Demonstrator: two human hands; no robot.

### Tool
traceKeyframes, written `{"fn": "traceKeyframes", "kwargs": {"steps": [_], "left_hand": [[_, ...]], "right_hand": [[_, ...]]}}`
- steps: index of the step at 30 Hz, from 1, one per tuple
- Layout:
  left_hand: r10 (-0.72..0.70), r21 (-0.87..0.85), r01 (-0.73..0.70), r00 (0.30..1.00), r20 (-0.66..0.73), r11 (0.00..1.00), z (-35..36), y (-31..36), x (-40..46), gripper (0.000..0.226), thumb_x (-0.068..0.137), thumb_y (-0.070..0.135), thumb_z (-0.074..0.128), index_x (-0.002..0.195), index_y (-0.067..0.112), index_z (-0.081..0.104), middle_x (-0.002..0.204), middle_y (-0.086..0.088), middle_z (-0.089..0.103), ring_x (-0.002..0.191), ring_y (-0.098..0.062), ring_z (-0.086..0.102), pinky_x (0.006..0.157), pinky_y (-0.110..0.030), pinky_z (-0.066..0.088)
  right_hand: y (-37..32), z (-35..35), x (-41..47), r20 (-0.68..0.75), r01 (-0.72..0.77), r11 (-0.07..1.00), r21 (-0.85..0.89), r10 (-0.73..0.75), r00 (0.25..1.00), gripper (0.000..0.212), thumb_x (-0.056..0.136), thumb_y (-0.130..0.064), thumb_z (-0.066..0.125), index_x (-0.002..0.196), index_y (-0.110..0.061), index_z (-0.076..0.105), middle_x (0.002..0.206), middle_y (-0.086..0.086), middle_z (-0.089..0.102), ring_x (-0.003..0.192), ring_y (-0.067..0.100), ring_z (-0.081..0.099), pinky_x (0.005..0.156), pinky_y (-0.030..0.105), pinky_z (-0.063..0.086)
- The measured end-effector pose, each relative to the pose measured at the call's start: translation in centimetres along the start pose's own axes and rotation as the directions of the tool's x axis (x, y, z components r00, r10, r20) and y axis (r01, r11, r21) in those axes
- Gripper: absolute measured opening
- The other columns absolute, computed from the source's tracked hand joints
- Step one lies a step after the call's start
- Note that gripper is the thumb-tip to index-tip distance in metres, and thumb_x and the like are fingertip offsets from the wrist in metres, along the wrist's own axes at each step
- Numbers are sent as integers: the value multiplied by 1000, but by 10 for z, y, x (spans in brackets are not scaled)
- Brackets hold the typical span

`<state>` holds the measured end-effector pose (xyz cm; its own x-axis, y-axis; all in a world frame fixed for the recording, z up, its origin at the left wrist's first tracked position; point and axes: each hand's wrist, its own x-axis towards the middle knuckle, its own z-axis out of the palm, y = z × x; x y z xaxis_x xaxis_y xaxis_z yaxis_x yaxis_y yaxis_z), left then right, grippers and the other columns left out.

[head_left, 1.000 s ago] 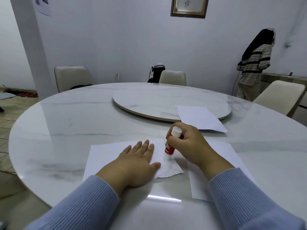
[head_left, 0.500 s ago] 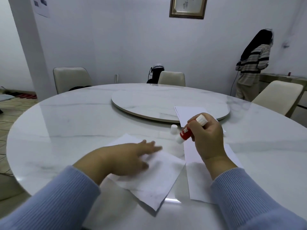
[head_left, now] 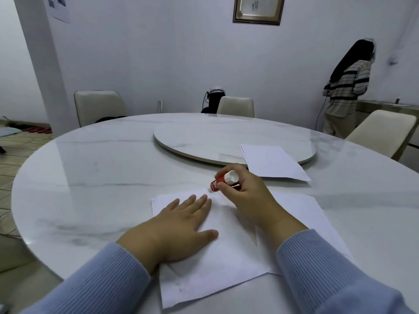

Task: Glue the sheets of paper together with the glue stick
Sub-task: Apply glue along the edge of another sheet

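Left hand (head_left: 179,225), fingers spread, pins the near sheet (head_left: 217,257); right hand (head_left: 244,196) grips the glue stick (head_left: 223,181) at its far edge: overrun would likely smear the table (head_left: 113,177).

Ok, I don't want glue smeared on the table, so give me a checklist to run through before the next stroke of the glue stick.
1. Top sheet held down: ok, the left hand lies flat on it.
2. Glue stick held firmly: ok, the right hand grips it.
3. Tip over paper: ok, it points down at the sheet's far edge.
4. Cap off, glue exposed: cannot tell, the tip is blurred.
5. Second sheet in place: ok, it lies partly under the top sheet.
6. Spare sheets out of the way: ok, they lie apart on the turntable edge.
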<state>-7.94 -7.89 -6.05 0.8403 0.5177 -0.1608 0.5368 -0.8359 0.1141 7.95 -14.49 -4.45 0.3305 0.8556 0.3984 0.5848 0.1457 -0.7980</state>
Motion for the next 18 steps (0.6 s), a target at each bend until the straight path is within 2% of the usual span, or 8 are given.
{"fn": "traceKeyframes", "kwargs": {"steps": [3, 5, 8, 11, 12, 14, 16, 18], "left_hand": [[-7, 13, 8, 1000, -24, 1000, 2, 0, 0, 71, 94, 55, 21, 148, 26, -14, 157, 10, -18, 144, -6, -17, 118, -31, -8], [-10, 9, 10, 1000, -25, 1000, 2, 1, 0, 70, 94, 56, 20, 148, 27, -14, 157, 10, -18, 143, -5, -17, 118, -31, -9], [-20, 8, 20, 1000, -9, 1000, 2, 0, 0, 69, 93, 56, 19, 147, 28, -14, 157, 11, -19, 143, -5, -18, 118, -31, -9], [-24, 15, 24, 1000, 0, 1000, 2, -1, 1, 70, 93, 58, 19, 148, 29, -14, 157, 11, -19, 143, -5, -18, 118, -31, -8], [-25, 15, 25, 1000, 0, 1000, 2, -1, 1, 70, 93, 58, 19, 148, 29, -14, 157, 11, -19, 143, -5, -18, 118, -31, -8], [-30, 12, 30, 1000, 1, 999, 2, -1, 1, 70, 93, 58, 19, 148, 29, -14, 157, 11, -19, 143, -4, -17, 118, -30, -8], [-40, 16, 40, 999, 5, 999, 0, 0, 0, 71, 93, 57, 20, 148, 28, -14, 157, 11, -19, 143, -5, -17, 119, -31, -8], [-47, 12, 46, 999, 16, 999, -2, 2, -1, 71, 93, 57, 20, 148, 28, -14, 157, 10, -19, 143, -5, -18, 119, -31, -8]], "right_hand": [[3, 5, 4, 50, -26, 996, -85, 31, 998, 10, 88, -22, 60, 97, -24, 60, 91, -6, 72, 86, 8, 67, 81, 28, 51], [1, 3, 4, 50, -35, 995, -96, 40, 998, 8, 85, -22, 60, 93, -25, 60, 90, -2, 72, 84, 16, 67, 79, 33, 51], [-5, -4, 0, 24, -25, 997, -74, 27, 999, 7, 79, -16, 60, 85, -20, 62, 79, 3, 73, 72, 19, 66, 69, 33, 52], [-14, -15, -7, 61, 4, 997, -73, 1, 998, 5, 67, -14, 59, 70, -13, 64, 71, 7, 71, 72, 22, 68, 71, 39, 56], [-17, -19, -9, 116, 5, 999, -54, 1, 993, 6, 63, -14, 57, 65, -12, 63, 67, 8, 70, 69, 23, 68, 69, 41, 57], [-22, -27, -12, 285, -39, 999, 23, 31, 958, 9, 59, -10, 51, 59, -7, 60, 60, 12, 66, 59, 19, 66, 57, 29, 54], [-25, -32, -16, 477, -113, 992, 61, 71, 876, 12, 55, -5, 46, 56, -1, 57, 54, 12, 62, 51, 18, 59, 48, 20, 43], [-26, -38, -18, 646, -179, 983, 31, 117, 755, 15, 51, -6, 45, 55, 0, 57, 50, 10, 60, 47, 19, 54, 47, 21, 33]]}}
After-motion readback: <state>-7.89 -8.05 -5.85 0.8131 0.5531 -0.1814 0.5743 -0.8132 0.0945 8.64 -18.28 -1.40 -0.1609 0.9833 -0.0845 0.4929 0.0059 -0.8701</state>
